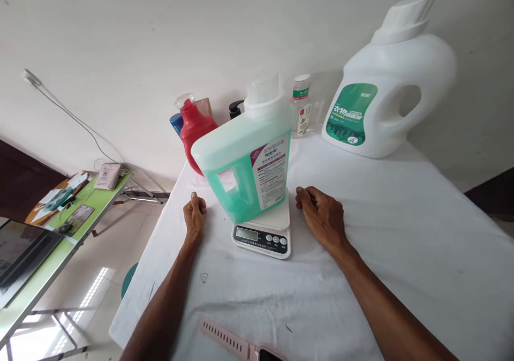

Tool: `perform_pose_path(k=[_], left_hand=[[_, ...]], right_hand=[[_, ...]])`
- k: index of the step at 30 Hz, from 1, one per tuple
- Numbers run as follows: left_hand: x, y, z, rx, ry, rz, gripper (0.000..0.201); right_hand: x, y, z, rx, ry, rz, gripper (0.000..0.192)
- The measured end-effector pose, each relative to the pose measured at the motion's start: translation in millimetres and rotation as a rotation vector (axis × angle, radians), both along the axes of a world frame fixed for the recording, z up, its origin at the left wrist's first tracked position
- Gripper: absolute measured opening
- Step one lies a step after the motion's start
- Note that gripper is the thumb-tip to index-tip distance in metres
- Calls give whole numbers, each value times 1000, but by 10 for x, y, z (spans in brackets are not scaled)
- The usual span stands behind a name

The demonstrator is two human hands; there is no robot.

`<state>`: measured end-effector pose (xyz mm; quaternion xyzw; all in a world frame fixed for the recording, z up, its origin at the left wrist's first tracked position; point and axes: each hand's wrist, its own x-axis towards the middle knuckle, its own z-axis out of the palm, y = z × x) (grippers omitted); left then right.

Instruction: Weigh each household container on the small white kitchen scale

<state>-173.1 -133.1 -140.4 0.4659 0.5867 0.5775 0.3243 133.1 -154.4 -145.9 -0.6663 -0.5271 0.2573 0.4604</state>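
A large jug of green liquid (244, 163) with a translucent white cap stands on a white digital kitchen scale (263, 241). The scale's display shows no digits that I can read. Left of the scale, my left hand (195, 213) rests on the cloth in a loose fist, thumb on top. My right hand (321, 216) lies to the right of the scale, its fingers curled in. Neither hand touches the jug or the scale, and nothing shows in either fist.
A white detergent jug (385, 82) stands at the back right by the wall. Behind the green jug are a red bottle (195, 128) and a small clear bottle (301, 106). A pink-strapped watch (228, 339) lies at the near edge. A green table (92, 211) stands left.
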Motion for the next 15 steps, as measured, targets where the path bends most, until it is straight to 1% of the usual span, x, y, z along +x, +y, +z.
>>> perform_pose_path(k=[9, 15], left_hand=[[36, -35, 57, -36, 33, -21, 74], [22, -28, 36, -38, 52, -37, 73]], right_hand=[[-3, -8, -7, 0, -6, 5, 43], [-5, -20, 9, -9, 3, 8, 42]])
